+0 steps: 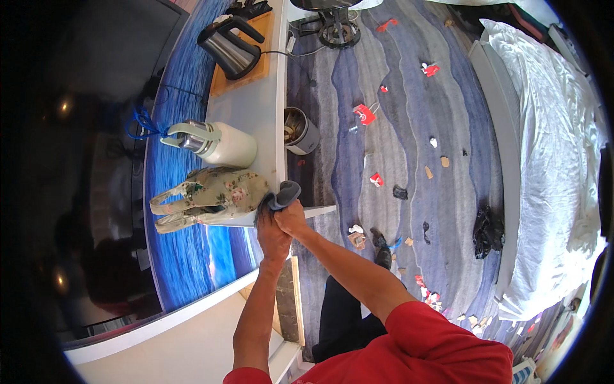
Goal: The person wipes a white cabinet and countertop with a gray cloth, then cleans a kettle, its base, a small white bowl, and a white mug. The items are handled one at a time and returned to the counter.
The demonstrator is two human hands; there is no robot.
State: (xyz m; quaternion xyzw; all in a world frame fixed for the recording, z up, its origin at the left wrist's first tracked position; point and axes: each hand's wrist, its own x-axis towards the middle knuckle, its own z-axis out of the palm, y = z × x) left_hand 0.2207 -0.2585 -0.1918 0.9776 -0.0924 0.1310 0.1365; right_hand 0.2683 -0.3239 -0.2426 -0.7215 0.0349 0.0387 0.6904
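A dark grey cloth (288,193) is bunched at the near corner of a white counter, with both hands on it. My left hand (273,235) lies against its lower end at the counter's edge. Around its right part, my right hand (291,218) has its fingers closed. The two hands touch each other. Just left of the cloth lies a floral fabric bag (240,194) with two handles. Beyond the bag stands a cream bottle (235,146) with a pale green handle and a blue cord.
A steel electric kettle (232,53) stands on a wooden board (261,33) farther along the counter (268,105). Beside the counter is a waste bin (307,137). Red, white and brown scraps litter the striped carpet (345,158). A bed (542,168) with white sheets is at the right.
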